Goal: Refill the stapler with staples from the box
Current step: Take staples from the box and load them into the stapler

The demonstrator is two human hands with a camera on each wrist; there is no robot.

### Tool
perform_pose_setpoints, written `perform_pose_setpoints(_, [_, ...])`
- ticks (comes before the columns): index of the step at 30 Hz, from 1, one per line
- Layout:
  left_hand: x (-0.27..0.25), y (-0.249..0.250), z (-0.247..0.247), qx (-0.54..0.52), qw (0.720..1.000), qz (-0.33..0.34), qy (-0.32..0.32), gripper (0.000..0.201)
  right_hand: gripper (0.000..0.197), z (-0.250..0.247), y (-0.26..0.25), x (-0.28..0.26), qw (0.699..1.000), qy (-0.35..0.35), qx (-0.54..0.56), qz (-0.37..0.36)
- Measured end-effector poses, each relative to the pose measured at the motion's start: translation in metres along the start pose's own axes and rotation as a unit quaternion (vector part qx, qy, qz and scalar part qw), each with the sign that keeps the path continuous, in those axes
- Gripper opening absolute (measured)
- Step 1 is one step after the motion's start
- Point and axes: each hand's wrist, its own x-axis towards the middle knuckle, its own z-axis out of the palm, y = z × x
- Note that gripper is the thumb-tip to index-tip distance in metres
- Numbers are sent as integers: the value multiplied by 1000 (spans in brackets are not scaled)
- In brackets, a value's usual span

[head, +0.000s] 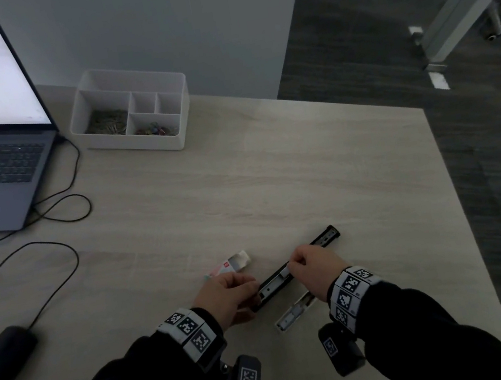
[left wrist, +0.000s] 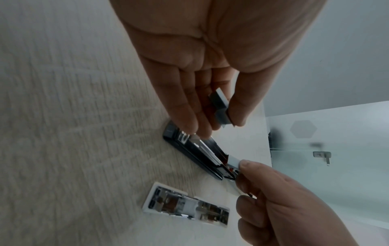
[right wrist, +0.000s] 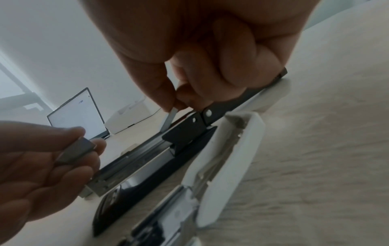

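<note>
While stapler (head: 298,269) lies open — left hand (head: 226,295) pinches staples (left wrist: 220,106) | right hand (head: 315,266) pinches pusher (right wrist: 169,119)

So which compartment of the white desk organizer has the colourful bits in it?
The front right compartment of the organizer, nearest the table's middle. Its larger left neighbour holds dull metallic clips instead.

stapler (head: 300,267) black, white | staples (left wrist: 220,106) grey | table (head: 272,170) pale woodgrain

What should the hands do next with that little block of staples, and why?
Probably lower the staple strip into the open channel of the stapler. The left hand pinches the strip just above the channel. The right hand pinches the pusher tab, apparently keeping the channel clear. The staple box lies open behind the left hand.
</note>
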Motion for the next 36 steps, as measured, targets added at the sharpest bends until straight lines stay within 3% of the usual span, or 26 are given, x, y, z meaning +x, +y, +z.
perform_pose_setpoints(11, [-1, 0, 1, -3, 1000, 1, -2, 13, 17, -1, -1, 0, 1000, -15, 13, -1])
perform_pose_setpoints(18, [-1, 0, 1, 10, 1000, 2, -3, 9, 17, -1, -7, -1, 999, -7, -40, 1])
perform_pose_setpoints(22, [-3, -1, 0, 31, 999, 13, -4, 15, 24, 3, -13, -8, 998, -22, -56, -32])
perform_pose_setpoints(31, [-3, -1, 8, -56, 998, 6, -29, 18, 11, 17, -21, -30, 984, 20, 177, -30])
perform_pose_setpoints(36, [-3, 1, 10, -54, 998, 11, -41, 22, 5, 16, -24, -36, 986, 35, 153, -53])
